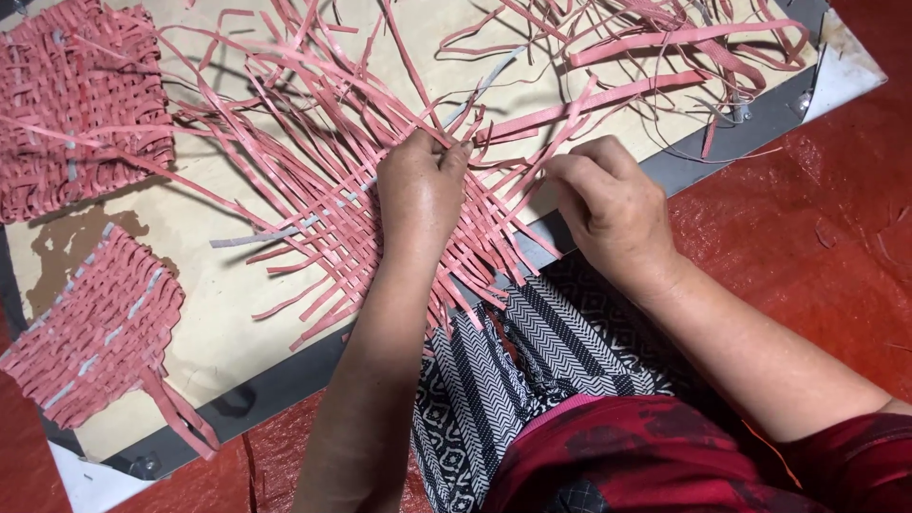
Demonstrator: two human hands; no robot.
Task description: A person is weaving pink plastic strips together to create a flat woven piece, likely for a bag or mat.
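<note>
A loose weave of pink flat strips (323, 204) lies spread on a pale board (218, 323). My left hand (418, 195) rests on the middle of the weave, its fingertips pinching a pink strip near the top. Just to the right, my right hand (608, 204) is curled over the weave's right edge, fingers closed on the ends of several pink strips. A few grey strips (285, 230) run through the weave.
Two finished pink woven mats lie on the board, one at the upper left (81, 104) and one at the lower left (100, 328). Loose pink strips (665, 47) pile at the upper right. Red floor covering (817, 218) surrounds the board. My patterned black-and-white clothing (532, 361) is below.
</note>
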